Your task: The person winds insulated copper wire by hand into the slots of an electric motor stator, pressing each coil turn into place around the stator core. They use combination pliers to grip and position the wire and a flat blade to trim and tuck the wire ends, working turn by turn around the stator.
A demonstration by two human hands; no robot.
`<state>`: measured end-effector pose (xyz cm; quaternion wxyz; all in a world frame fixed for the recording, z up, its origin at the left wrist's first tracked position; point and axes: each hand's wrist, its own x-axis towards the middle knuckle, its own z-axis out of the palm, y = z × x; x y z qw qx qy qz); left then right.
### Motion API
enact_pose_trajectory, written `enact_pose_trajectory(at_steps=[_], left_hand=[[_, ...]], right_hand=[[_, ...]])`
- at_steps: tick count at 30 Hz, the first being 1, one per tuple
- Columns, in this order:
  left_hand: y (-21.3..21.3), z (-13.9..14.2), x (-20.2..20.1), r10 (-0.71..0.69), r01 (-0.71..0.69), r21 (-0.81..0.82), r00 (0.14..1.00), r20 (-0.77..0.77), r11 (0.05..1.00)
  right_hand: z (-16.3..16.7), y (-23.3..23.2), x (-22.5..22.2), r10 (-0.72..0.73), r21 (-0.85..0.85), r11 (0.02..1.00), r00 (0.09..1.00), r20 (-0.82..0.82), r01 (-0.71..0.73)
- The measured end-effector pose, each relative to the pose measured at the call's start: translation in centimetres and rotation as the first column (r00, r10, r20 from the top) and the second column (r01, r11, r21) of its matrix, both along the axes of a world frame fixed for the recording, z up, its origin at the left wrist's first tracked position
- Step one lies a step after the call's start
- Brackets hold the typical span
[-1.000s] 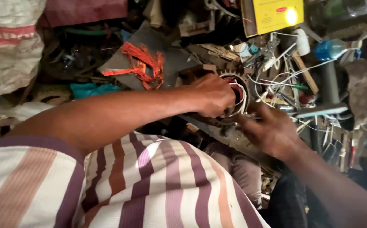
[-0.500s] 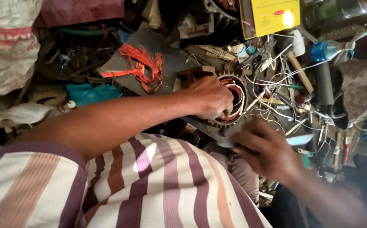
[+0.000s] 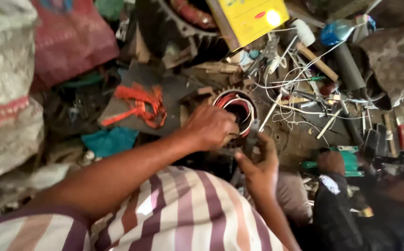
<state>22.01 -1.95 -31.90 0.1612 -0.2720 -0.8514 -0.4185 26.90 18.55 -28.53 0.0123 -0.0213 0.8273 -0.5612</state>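
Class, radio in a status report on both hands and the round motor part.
Left hand gripping motor ring rim. Right hand at its near edge, grip unclear. Loose white wires and tools crowd the right.

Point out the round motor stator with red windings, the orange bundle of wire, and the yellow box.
round motor stator with red windings (image 3: 235, 103), head view, upper winding ring
orange bundle of wire (image 3: 141, 106), head view, middle of tangle
yellow box (image 3: 250, 16), head view, flat face

Both hands sit at the motor stator (image 3: 237, 110); tangled wires (image 3: 299, 88) lie right, orange cord (image 3: 139, 104) left.
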Motion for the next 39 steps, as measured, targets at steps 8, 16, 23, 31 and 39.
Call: enact_pose_trajectory(at_steps=[8, 16, 23, 31, 39], left_hand=[[1.8, 1.3, 0.2, 0.016, -0.016, -0.007, 1.000, -0.025, 1.000], [2.2, 1.7, 0.9, 0.035, -0.034, 0.042, 0.999, -0.018, 0.999], [1.8, 1.8, 1.3, 0.030, -0.027, 0.076, 0.998, -0.051, 0.997], [2.7, 2.5, 1.6, 0.041, -0.041, 0.010, 0.999, -0.018, 0.999], [7.1, 6.0, 2.5, 0.098, -0.134, -0.178, 0.975, -0.199, 0.975]], right_hand=[[-2.7, -0.5, -0.7, -0.096, 0.199, 0.965, 0.936, -0.339, 0.171], [6.9, 2.2, 2.3, -0.387, -0.158, 0.900, 0.911, 0.142, 0.407], [1.9, 2.5, 1.2, 0.037, 0.400, 0.909, 0.934, -0.354, 0.116], [4.1, 0.7, 1.6, -0.020, 0.292, 0.950, 0.958, -0.288, 0.108], [11.4, 10.5, 1.7, -0.238, -0.471, 0.863, 0.969, -0.058, 0.184]])
